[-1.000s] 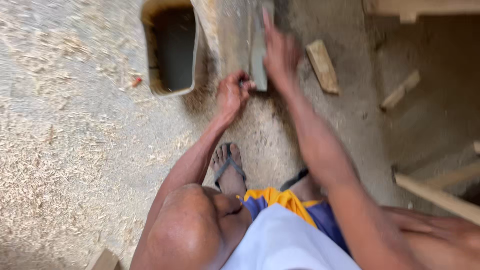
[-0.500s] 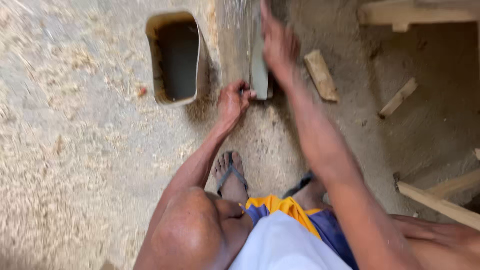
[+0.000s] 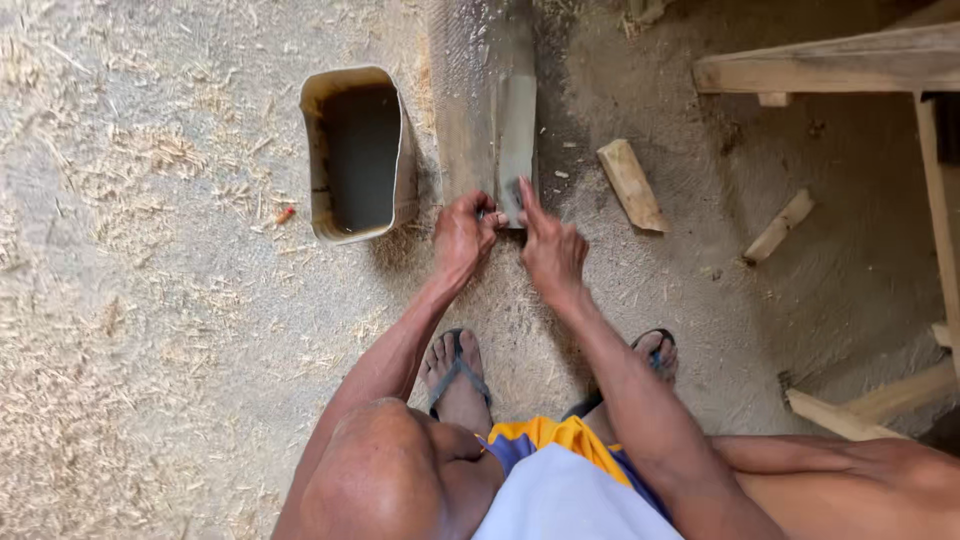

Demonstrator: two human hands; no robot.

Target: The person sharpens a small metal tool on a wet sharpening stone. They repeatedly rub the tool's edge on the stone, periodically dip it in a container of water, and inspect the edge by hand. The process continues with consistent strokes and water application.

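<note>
A flat grey metal blade (image 3: 516, 130) lies lengthwise on a long grey slab (image 3: 462, 110) set in the sandy ground. My left hand (image 3: 462, 238) is closed on the blade's near end from the left. My right hand (image 3: 551, 252) meets the same end from the right, with its fingers pressed on the metal and pinching the corner. Both forearms reach forward from my bent knees. My feet in sandals (image 3: 456, 378) rest just below the hands.
A cut-open rectangular tin (image 3: 318, 150) holding dark liquid stands left of the slab. Wood offcuts (image 3: 630, 184) (image 3: 779, 226) lie to the right, below a wooden bench frame (image 3: 830, 62). Wood shavings (image 3: 110, 300) cover the ground on the left.
My right hand has slid from far up the blade back to its near end, beside my left hand. The left hand has stayed at that end.
</note>
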